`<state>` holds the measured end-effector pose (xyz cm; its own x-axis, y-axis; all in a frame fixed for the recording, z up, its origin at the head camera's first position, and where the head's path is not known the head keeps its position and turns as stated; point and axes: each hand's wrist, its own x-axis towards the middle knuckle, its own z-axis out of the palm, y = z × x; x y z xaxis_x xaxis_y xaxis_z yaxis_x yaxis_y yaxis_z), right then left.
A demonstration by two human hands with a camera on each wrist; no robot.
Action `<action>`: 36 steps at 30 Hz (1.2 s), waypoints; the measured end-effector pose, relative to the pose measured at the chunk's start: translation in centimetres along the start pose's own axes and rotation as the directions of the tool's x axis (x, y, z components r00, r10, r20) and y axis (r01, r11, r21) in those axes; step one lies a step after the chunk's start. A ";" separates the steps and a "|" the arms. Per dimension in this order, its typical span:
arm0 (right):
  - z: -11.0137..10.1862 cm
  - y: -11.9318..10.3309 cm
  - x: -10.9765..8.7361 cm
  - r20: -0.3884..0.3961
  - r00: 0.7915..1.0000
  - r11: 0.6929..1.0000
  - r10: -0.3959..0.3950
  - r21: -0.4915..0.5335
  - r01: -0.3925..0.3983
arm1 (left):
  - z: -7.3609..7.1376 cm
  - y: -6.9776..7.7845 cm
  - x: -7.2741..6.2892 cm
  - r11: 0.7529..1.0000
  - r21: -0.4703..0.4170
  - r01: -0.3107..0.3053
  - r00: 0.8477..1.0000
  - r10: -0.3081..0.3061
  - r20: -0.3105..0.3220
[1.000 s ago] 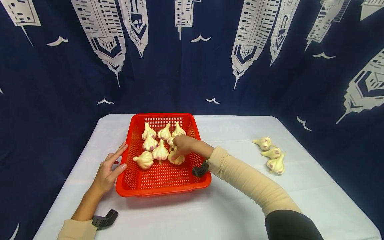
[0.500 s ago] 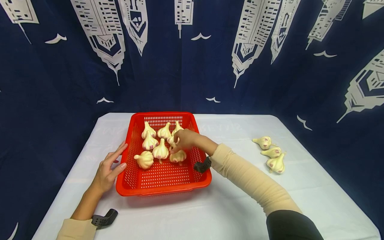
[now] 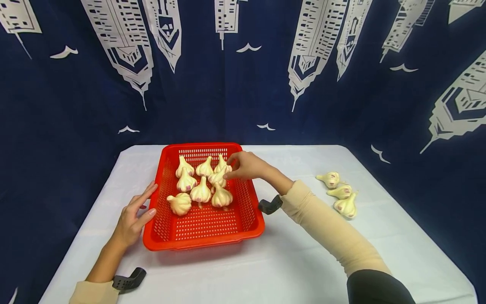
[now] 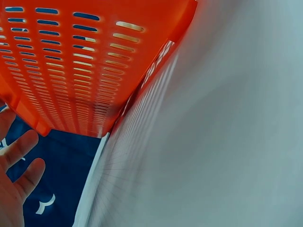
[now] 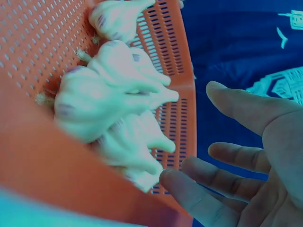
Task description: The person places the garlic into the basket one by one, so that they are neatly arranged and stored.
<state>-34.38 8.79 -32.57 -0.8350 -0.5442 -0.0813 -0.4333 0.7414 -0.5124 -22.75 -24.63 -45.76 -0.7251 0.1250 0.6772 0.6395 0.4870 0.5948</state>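
The left hand [image 3: 130,217] was spread, its straightened fingers at the left rim of the red basket [image 3: 190,244] — how firmly they pressed could not be told. The basket stood left of centre on the white tabletop [image 3: 288,257]; the eight garlic bulbs [image 3: 201,193] in it sat toward the back and middle, leaving a bare strip of floor along the front. The right hand [image 3: 248,165] hung over the right rim, just beside the nearest bulbs, thumb and fingers bent yet apart, pinching nothing visible. The step in hand looked like handling bulbs inside the basket while the left hand steadied it; any fresh grasp there would call for entering from above the raised rim, since the bulbs stood close together. Farther right, bare tabletop gave wide room before three loose bulbs [image 3: 340,191], bunched toward the right edge. Behind, the navy curtain [image 3: 224,114] rose near the basket's far rim — sideways travel had more space.
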 end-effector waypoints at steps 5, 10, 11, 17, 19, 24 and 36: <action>-0.9 1.1 -1.2 -0.052 0.999 0.999 0.002 0.044 0.000 | -0.1 0.1 0.0 1.000 0.003 -0.007 1.000 0.007 -0.002; -1.4 2.1 -2.3 -0.073 0.997 0.995 0.003 0.096 0.004 | 0.0 0.2 -0.1 1.000 0.002 -0.008 1.000 0.008 -0.005; -1.5 2.3 -2.5 -0.078 0.997 0.995 0.003 0.097 0.004 | 0.0 0.2 -0.1 1.000 0.002 -0.006 1.000 0.006 -0.007; -1.7 3.6 -3.9 -0.122 0.992 0.994 0.034 0.109 -0.020 | 0.1 0.2 -0.2 1.000 0.004 -0.003 1.000 0.003 -0.006; -1.8 4.1 -4.3 -0.139 0.989 0.993 0.040 0.120 -0.023 | 0.2 0.1 -0.2 1.000 0.003 -0.004 1.000 0.004 -0.007; -2.2 5.5 -5.6 -0.179 0.983 0.989 0.039 0.148 -0.013 | 0.2 0.1 -0.1 1.000 0.001 -0.004 1.000 0.004 -0.010; -3.2 8.8 -8.8 -0.232 0.973 0.985 0.017 0.169 0.023 | 0.2 0.2 -0.2 1.000 0.014 -0.001 1.000 0.002 -0.011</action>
<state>-31.95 21.33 -33.66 -0.8981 -0.4257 0.1101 -0.3888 0.6518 -0.6512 -22.49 -24.38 -45.83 -0.7211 0.1159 0.6831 0.6370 0.4986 0.5879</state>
